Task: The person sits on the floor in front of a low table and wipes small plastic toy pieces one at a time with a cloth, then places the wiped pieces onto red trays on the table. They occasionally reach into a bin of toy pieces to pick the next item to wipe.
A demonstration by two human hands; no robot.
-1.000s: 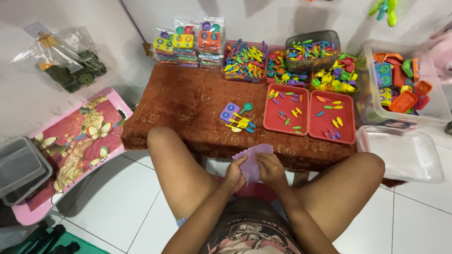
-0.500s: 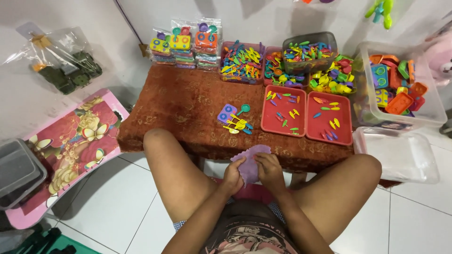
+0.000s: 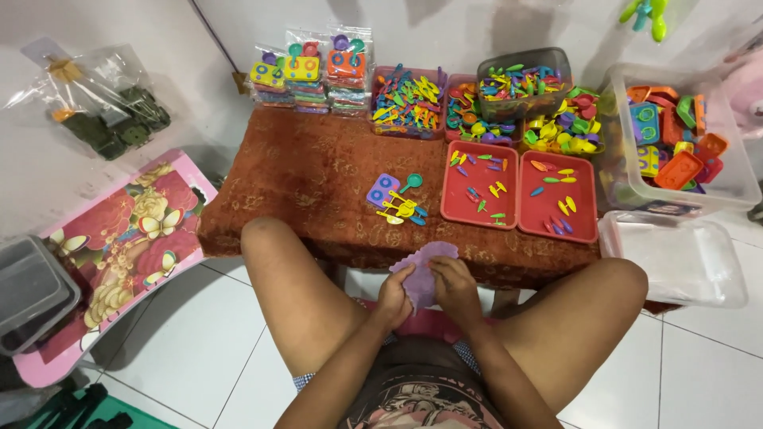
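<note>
Both my hands meet just in front of a low table covered in a rust-brown cloth. My left hand and my right hand together hold a thin purple wavy-edged piece between them, over my lap. On the cloth just beyond lies a small pile of toy parts: a purple tray, a teal spoon and yellow bits. Two red trays with scattered small coloured pieces sit to the right of it.
Bins of bright plastic toys and packed toy sets line the table's far edge. A clear tub of toys and a clear lid stand right. A pink floral stool and grey container are left.
My hands stay together on the purple piece, shifting only slightly as they work it. The view has drifted a little; nothing on the table has moved.
</note>
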